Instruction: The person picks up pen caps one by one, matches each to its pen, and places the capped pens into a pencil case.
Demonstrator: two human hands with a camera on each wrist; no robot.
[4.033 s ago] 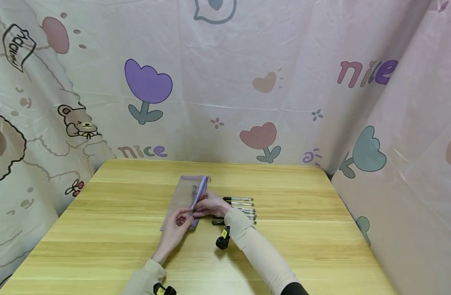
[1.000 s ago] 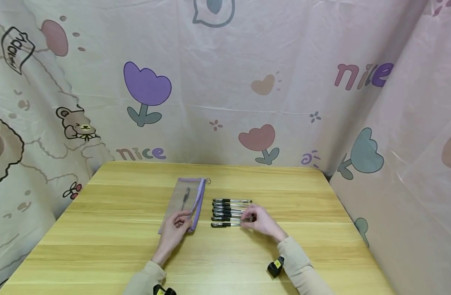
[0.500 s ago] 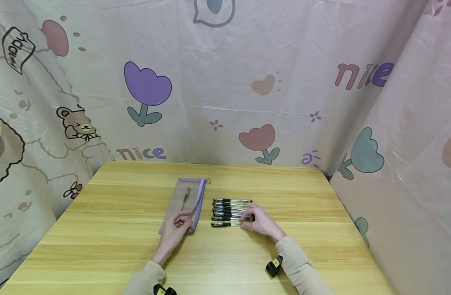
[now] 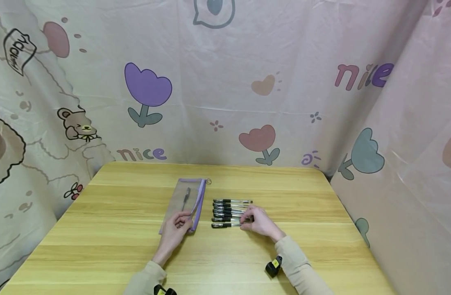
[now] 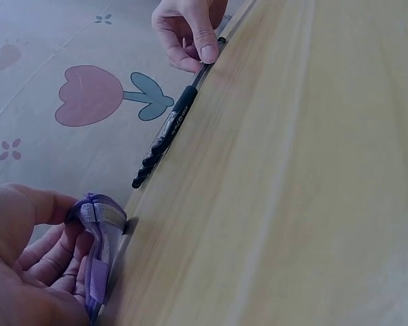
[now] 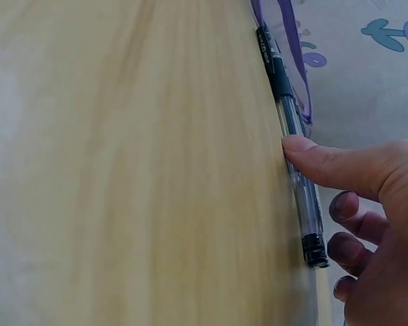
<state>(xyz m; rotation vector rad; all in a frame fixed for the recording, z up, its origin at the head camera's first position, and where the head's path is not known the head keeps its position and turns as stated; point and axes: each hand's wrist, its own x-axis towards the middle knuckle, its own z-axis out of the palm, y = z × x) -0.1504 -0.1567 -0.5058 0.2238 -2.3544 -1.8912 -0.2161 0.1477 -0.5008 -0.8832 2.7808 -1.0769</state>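
Note:
A sheer pencil case (image 4: 173,198) with purple edging and a zip along its right side lies flat, one pen (image 4: 186,198) showing through it. My left hand (image 4: 176,227) pinches the case at its near right corner; in the left wrist view, thumb and fingers hold the purple zip end (image 5: 102,217). Right of the case, several clear-barrelled gel pens with black caps (image 4: 221,207) lie side by side. My right hand (image 4: 260,221) is at the right end of the nearest pen (image 4: 221,225), thumb on its clear barrel (image 6: 299,176), fingers curled at the far side.
The wooden table (image 4: 100,246) extends on all sides of the case and pens. A patterned curtain (image 4: 210,82) hangs behind it and at both sides. Black wrist cameras (image 4: 274,266) sit at both sleeves.
Four seconds ago both hands were at the case's zip; my right hand has since moved right to the pens, and the pen inside the case now shows fully. Little differs over the last second.

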